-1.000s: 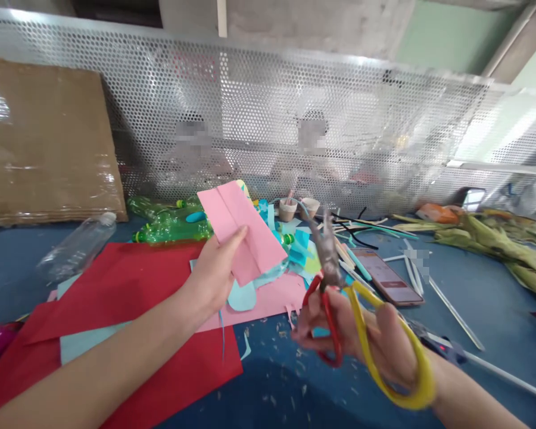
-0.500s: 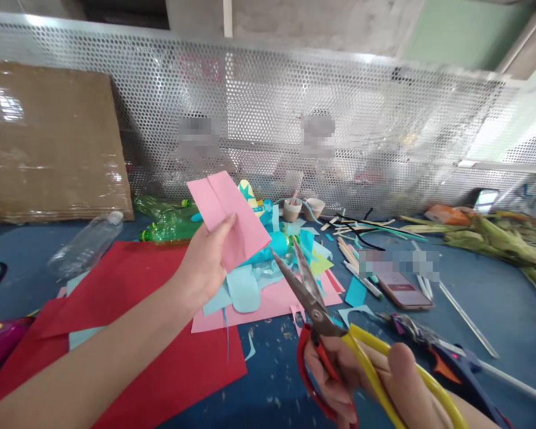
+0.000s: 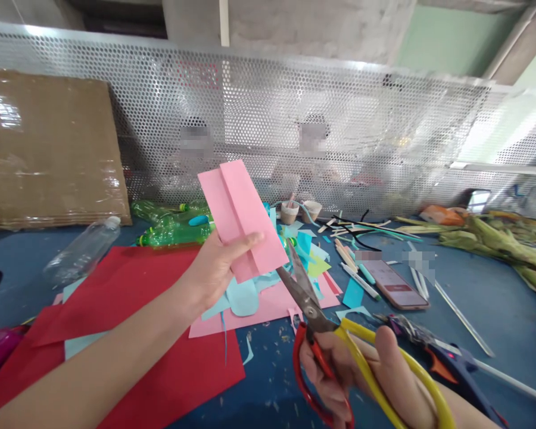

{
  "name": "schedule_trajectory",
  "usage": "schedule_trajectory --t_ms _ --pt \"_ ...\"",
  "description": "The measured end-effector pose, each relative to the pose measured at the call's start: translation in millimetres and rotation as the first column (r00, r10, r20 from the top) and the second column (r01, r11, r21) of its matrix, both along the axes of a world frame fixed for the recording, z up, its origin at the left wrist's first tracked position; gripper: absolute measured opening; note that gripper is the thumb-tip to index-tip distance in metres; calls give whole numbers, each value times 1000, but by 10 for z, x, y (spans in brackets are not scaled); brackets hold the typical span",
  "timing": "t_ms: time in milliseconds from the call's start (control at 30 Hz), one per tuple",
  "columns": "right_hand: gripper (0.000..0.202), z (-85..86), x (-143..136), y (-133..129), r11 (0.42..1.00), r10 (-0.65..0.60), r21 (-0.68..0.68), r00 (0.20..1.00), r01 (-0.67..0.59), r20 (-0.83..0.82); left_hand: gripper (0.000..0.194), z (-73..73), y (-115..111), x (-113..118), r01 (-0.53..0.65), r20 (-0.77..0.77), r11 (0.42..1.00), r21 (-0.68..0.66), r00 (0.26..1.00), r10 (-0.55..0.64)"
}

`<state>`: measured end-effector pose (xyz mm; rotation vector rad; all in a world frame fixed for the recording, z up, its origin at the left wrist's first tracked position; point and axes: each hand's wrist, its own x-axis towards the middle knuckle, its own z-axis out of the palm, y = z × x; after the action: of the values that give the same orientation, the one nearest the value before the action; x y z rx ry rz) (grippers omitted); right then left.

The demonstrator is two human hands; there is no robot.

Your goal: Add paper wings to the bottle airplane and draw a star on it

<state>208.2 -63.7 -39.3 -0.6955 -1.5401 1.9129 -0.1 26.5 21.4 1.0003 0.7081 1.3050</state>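
"What's in your left hand?"

"My left hand has the folded pink paper pinched tight, thumb pressed across its near face, the other fingers hidden behind! It's up in the air, tilted, a crease running down its length."

"And the right?"

"My right hand is wrapped around the scissors, fingers through the red loop, thumb over by the yellow one. The blades are parted, and the tips are right at the paper's lower right corner! Touching or just short of it? I can't tell from here."

"What's below?"

"Under my left arm, red sheets spread over the blue surface. Beneath the paper, a flat pink sheet with a light blue cutout lying over it."

"Over to the right?"

"A phone lying flat, pens just beside it, and a glue gun close by my right wrist!"

"Farther back?"

"Green bottles lying down behind my left hand, a clear bottle on its side near them, and two little cups standing side by side by the perforated panel!"
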Motion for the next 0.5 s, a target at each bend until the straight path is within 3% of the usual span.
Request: schedule_trajectory --t_ms 267,500 --pt "95 48 14 -62 994 -33 -107 999 28 -38 28 -35 -30 12 138 2 989 -61 990 -138" --pt "96 0 40 -67 998 -55 -14 998 55 -6 26 -23 -31 14 155 2 986 -68 988 -155"
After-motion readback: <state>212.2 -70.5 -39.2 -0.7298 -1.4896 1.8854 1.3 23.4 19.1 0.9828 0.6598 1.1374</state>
